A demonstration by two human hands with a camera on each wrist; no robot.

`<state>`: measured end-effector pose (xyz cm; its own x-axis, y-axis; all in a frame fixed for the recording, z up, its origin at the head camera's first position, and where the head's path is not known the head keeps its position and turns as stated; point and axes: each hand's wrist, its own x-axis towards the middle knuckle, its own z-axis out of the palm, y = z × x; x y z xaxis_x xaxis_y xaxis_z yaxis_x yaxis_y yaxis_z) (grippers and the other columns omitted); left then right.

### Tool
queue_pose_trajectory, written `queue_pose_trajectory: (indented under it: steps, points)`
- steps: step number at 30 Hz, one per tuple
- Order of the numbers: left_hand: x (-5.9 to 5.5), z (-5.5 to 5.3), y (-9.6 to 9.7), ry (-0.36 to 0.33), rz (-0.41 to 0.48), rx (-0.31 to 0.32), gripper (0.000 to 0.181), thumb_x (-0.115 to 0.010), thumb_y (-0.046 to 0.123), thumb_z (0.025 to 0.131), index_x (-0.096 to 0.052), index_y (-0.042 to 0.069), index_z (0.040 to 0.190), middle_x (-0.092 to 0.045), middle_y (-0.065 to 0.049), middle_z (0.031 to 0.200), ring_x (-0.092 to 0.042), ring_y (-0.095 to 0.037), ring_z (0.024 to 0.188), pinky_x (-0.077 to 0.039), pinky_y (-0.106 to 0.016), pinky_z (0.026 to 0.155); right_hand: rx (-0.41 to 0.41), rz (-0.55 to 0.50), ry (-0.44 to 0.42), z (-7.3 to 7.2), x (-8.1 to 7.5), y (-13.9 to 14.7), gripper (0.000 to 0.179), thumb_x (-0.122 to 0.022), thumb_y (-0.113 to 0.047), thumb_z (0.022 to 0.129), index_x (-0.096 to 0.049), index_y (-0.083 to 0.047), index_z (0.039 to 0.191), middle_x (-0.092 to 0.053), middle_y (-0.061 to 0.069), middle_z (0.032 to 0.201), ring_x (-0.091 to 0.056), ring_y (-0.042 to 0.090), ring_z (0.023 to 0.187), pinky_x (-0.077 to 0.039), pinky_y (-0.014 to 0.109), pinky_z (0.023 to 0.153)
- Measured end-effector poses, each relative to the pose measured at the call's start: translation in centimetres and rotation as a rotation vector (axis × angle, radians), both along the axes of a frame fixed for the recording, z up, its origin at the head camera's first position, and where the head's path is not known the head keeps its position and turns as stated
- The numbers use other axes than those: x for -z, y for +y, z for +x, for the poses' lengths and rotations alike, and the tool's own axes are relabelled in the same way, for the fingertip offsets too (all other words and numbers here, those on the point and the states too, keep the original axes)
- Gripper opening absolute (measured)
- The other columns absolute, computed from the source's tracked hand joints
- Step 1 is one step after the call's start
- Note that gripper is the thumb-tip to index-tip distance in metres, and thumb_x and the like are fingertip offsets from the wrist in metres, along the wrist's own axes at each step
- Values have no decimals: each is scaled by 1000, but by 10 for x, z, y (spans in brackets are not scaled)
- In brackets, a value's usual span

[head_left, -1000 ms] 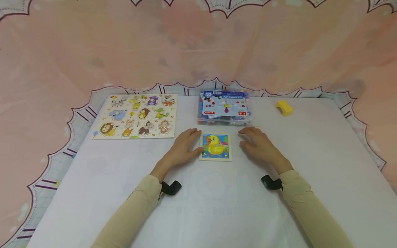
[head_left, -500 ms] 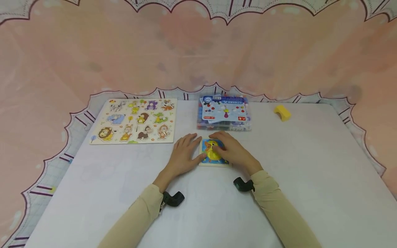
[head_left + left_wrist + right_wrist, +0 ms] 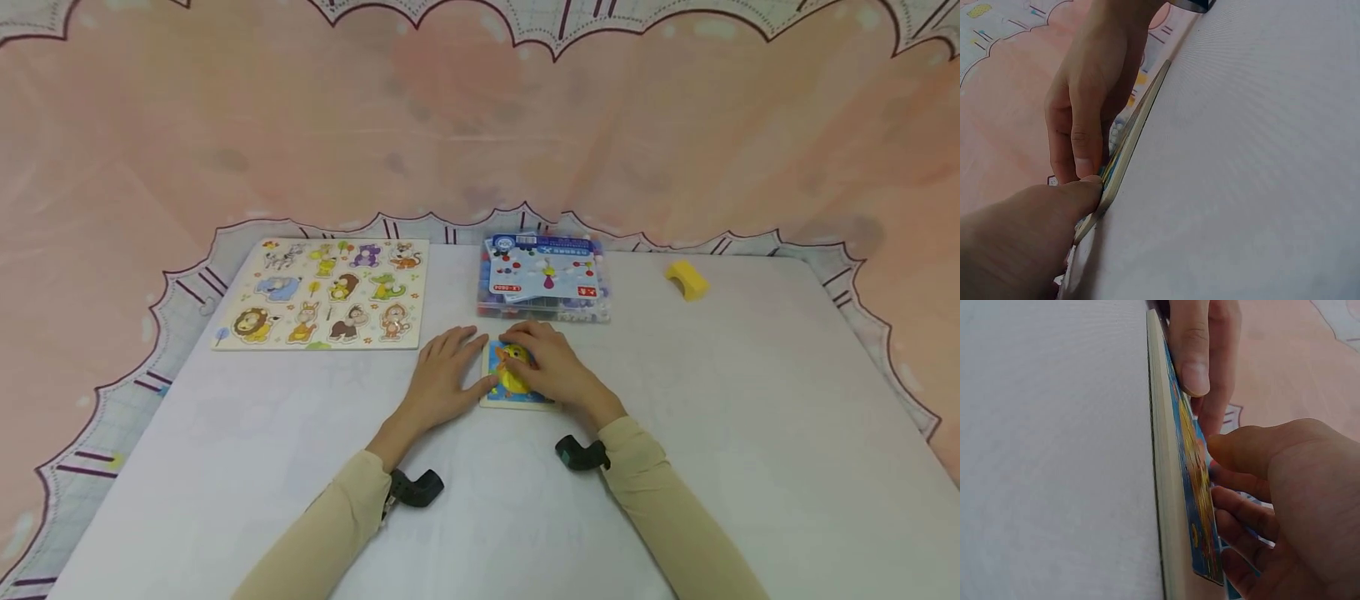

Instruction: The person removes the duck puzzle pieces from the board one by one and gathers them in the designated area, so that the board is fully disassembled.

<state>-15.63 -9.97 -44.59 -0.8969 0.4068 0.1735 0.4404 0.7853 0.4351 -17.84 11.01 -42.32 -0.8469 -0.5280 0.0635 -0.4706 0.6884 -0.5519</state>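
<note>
A small square duck jigsaw puzzle (image 3: 513, 379) in a pale wooden frame lies on the white table between both hands. My left hand (image 3: 444, 379) rests at its left side, fingers stretched out and thumb on the frame's left edge. My right hand (image 3: 553, 364) is over the right half, covering part of the duck; its thumb and bent fingertips pinch at the picture's upper part. In the right wrist view, the right thumb (image 3: 1235, 447) touches the yellow duck area, and the picture's near corner (image 3: 1213, 575) shows above the pale frame.
An animal peg puzzle board (image 3: 322, 296) lies at the back left. Behind the duck puzzle stands a clear plastic box (image 3: 543, 279) with a blue label and colourful parts. A yellow arched block (image 3: 687, 280) sits at the back right. A patterned pink cloth (image 3: 480, 117) hangs behind.
My right hand has moved left from beside the duck puzzle to over it, fingers on the picture. My left hand stays at the left edge. The camera view has shifted slightly.
</note>
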Motion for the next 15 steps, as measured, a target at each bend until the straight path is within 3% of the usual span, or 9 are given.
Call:
queue_pose_trajectory:
  steps: [9, 15]
  points:
    - [-2, -4, 1, 32, 1, 6, 62, -57, 48, 89, -46, 15, 140, -40, -8, 147, -31, -27, 139, -23, -50, 113, 15, -44, -6, 0, -2, 2, 41, -57, -26, 94, -55, -10, 132, -50, 8, 133, -43, 26, 124, -34, 49, 104]
    - [-1, -2, 0, 18, -3, -5, 62, -59, 48, 88, -47, 15, 140, -41, -8, 147, -32, -27, 138, -24, -50, 113, 6, -97, -38, 4, 1, 2, 41, -57, -24, 94, -54, -11, 133, -46, 7, 135, -40, 27, 128, -32, 51, 109]
